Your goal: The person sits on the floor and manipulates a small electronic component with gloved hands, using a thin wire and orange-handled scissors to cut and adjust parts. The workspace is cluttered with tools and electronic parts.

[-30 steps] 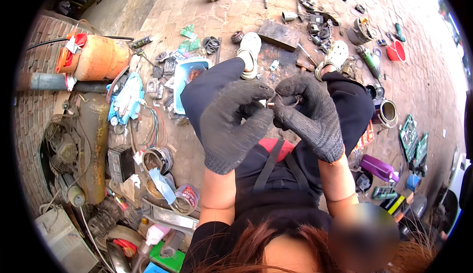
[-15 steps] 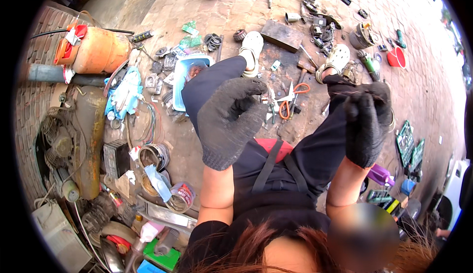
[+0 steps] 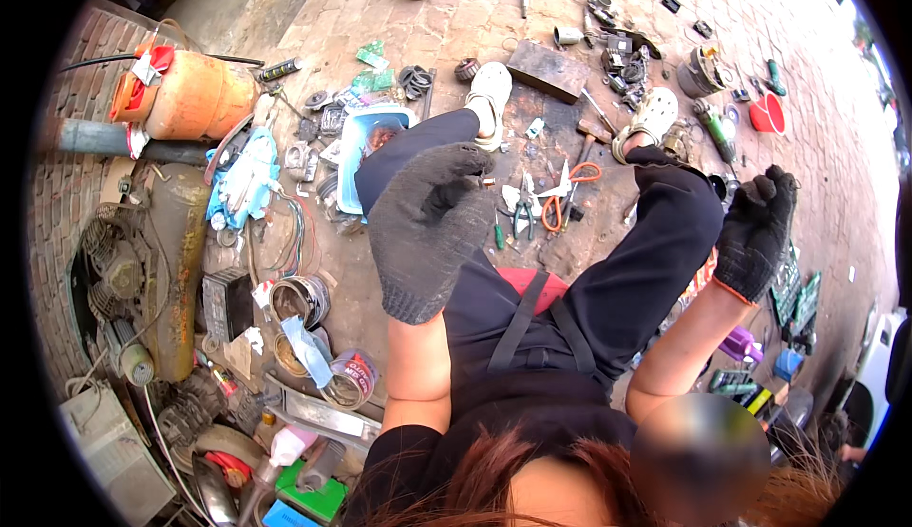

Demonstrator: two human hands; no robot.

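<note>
My left hand [image 3: 429, 228], in a dark knitted glove, is in front of my left thigh. Its thumb and fingers are bent close together, and at their tips a small copper-coloured piece [image 3: 489, 182] shows; most of it is hidden by the glove, so I cannot tell its full shape. My right hand [image 3: 760, 228], in the same kind of glove, is well apart from the left one, out to the side of my right knee. Its fingers are curled with the tips upward, but I cannot tell whether something is inside them.

On the ground beyond my lap lie the pliers [image 3: 524, 202], and just beside them the scissors [image 3: 568, 177] with orange handles. A little farther is a hammer [image 3: 594, 130], near my right shoe [image 3: 652, 114], which is light-coloured like my left shoe [image 3: 490, 99]. To the left of my left leg, and partly behind it, there is a blue basin [image 3: 349, 177].

Farther away, between the two shoes, a dark rectangular block [image 3: 548, 71] lies. To the right, beyond my knee, I see a green power tool [image 3: 711, 123] and a red container [image 3: 766, 114].
</note>
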